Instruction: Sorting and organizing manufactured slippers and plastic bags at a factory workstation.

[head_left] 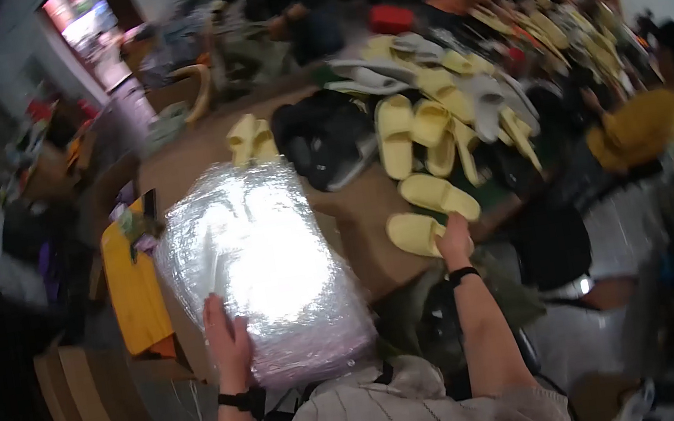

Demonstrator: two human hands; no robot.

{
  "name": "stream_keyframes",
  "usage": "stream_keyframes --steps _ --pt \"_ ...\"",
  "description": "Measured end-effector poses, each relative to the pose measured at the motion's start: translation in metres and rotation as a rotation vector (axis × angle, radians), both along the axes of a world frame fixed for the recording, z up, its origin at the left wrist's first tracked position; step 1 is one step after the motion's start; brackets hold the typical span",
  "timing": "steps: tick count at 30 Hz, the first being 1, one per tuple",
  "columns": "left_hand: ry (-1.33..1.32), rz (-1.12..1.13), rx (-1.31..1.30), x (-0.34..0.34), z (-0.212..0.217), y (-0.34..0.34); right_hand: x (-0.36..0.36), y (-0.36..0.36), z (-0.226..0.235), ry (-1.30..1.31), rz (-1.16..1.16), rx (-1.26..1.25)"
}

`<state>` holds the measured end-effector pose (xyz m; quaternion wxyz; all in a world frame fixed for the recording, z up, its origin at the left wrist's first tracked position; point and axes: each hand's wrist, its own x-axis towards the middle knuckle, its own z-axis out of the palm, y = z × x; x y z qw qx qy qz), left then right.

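Crowded workroom, brown counter [353,199]: left hand [227,340] is pressing flat, released, on a shiny plastic bundle [262,265], while right hand [453,238] is grasping the nearest yellow slipper [413,234], lying crosswise.

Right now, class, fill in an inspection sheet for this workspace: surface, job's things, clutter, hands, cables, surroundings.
Surface: brown table, crowded with footwear.
Job's things: shiny plastic-wrapped bundle at the near edge; yellow slipper at the table's right edge.
Clutter: pile of yellow slippers, grey slippers, black slippers, yellow pad to the left.
Hands: left hand flat on the bundle; right hand on the yellow slipper, grip unclear.
Cables: nothing seen.
Surroundings: other people at work on the far and right sides; cardboard boxes at lower left; picture is blurred.
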<state>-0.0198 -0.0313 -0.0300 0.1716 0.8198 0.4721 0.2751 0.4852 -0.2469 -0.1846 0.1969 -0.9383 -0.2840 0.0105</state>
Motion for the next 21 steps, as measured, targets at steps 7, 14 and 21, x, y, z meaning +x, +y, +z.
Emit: stream_keyframes --steps 7,14,21 --pt "-0.005 -0.045 -0.01 0.011 0.021 -0.007 0.039 0.022 -0.049 0.25 0.095 0.066" --pt "0.011 -0.031 0.02 0.001 0.014 -0.01 -0.023 0.033 -0.039 0.193 0.203 -0.144" --pt "-0.04 -0.094 -0.004 0.013 0.012 0.001 -0.027 0.004 -0.017 0.215 0.003 0.327"
